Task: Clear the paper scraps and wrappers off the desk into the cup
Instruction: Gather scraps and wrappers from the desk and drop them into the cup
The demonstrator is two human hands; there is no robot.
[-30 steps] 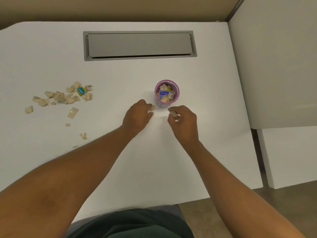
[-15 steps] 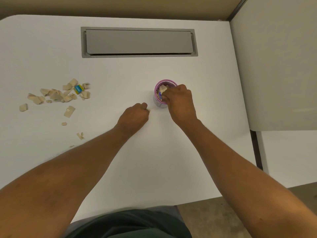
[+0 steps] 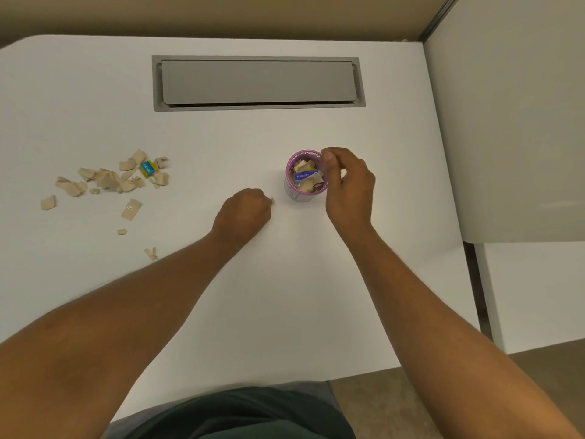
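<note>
Head view, and it's the only one, so everything here is placed off the cup [image 3: 305,177]. It's a little pink-rimmed mesh thing standing upright on the white desk [image 3: 285,296], already stuffed with tan paper scraps plus a blue wrapper [image 3: 304,175] lying on top.

The right hand [image 3: 348,188] is just to the right of the cup, its thumb up at the rim, fingers loosely curled and, far as I can see, holding nothing. The left hand [image 3: 245,213] sits on the desk just left of the cup and a bit nearer the person, curled into a fist with a tiny tan scrap [image 3: 272,201] poking out at the fingertips, so it's pinching that one.

Well off to the left of the cup there's the leftover pile of scraps [image 3: 107,180], with a blue and yellow wrapper [image 3: 148,168] in it. A few loose bits trail out from the pile toward the person, one bigger piece [image 3: 131,209] among them.

Behind the cup, further back on the desk, is a grey cable hatch [image 3: 258,82] with its flap down. A white partition [image 3: 506,122] stands off to the cup's right.
</note>
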